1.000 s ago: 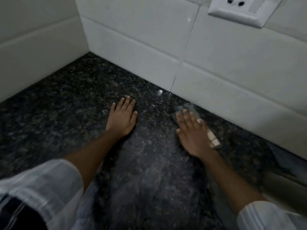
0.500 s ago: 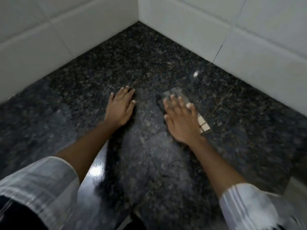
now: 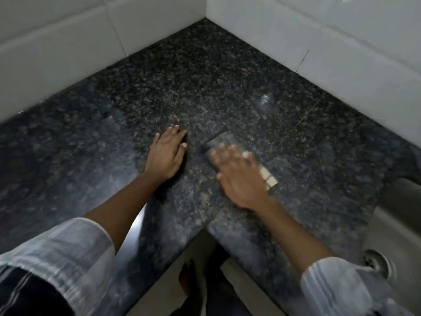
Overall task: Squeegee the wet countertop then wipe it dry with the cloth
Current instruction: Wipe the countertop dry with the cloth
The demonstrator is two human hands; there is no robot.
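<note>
The dark speckled granite countertop fills an inside corner between two tiled walls. My left hand lies flat on it, palm down, fingers together and empty. Just to its right, my right hand presses flat on a small cloth, dark grey with beige checks at its near end. That hand is blurred by motion. The cloth lies spread on the stone, mostly hidden under the palm. No squeegee is in view.
White tile walls rise at the left and the back right. A steel sink with its drain is sunk in at the right. The counter's front edge makes an inner corner, with floor and a foot below.
My right hand has slid the cloth away from the back wall, toward the counter's front and my left hand. The view has pulled back, bringing the counter edge and the sink into sight.
</note>
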